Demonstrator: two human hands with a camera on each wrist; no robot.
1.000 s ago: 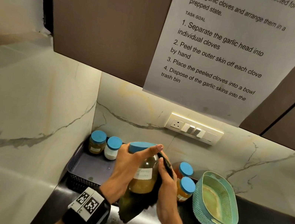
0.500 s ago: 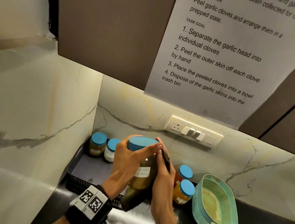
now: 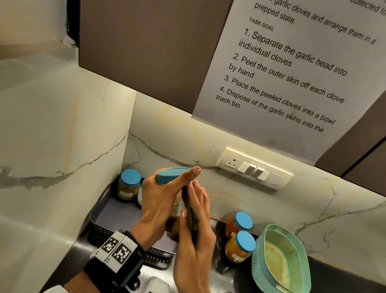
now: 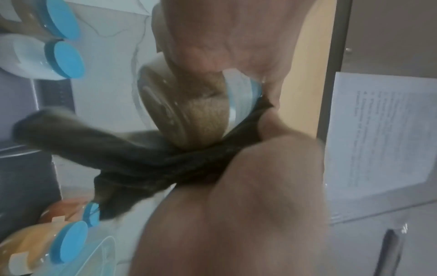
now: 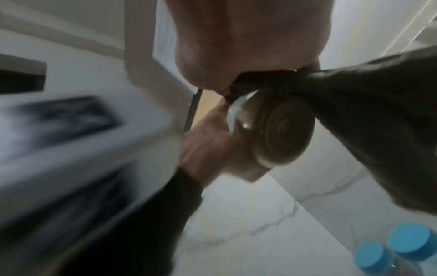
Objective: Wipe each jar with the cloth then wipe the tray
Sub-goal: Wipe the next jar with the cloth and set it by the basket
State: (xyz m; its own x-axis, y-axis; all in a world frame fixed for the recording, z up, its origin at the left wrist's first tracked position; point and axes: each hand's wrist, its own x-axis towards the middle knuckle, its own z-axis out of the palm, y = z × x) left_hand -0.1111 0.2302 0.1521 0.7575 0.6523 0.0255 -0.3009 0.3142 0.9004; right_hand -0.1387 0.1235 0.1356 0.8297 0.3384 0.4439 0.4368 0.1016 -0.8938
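A large jar with a blue lid [image 3: 169, 174] and brownish contents is held tilted above the dark tray [image 3: 116, 215]; my left hand [image 3: 163, 201] grips it round the body, with one finger up along the lid. My right hand [image 3: 197, 220] holds a dark cloth [image 3: 189, 205] and presses it against the jar's right side. The left wrist view shows the jar's base [image 4: 179, 115] with the cloth [image 4: 151, 164] wrapped under it. In the right wrist view the cloth [image 5: 369, 119] drapes over the jar [image 5: 281, 128]. A brown jar [image 3: 128, 185] stands in the tray's back corner, a white one half hidden behind my hand.
Two blue-lidded jars with orange contents [image 3: 239, 224] [image 3: 241, 247] stand on the black counter right of the tray. A teal basket [image 3: 291, 288] sits further right. Marble walls close the corner at left and back, and cabinets with a taped paper sheet [image 3: 301, 70] hang overhead.
The jar has risen and tilted, its lid leaning left. The cloth, which hung below the jar, is now drawn up along its right side under my right hand.
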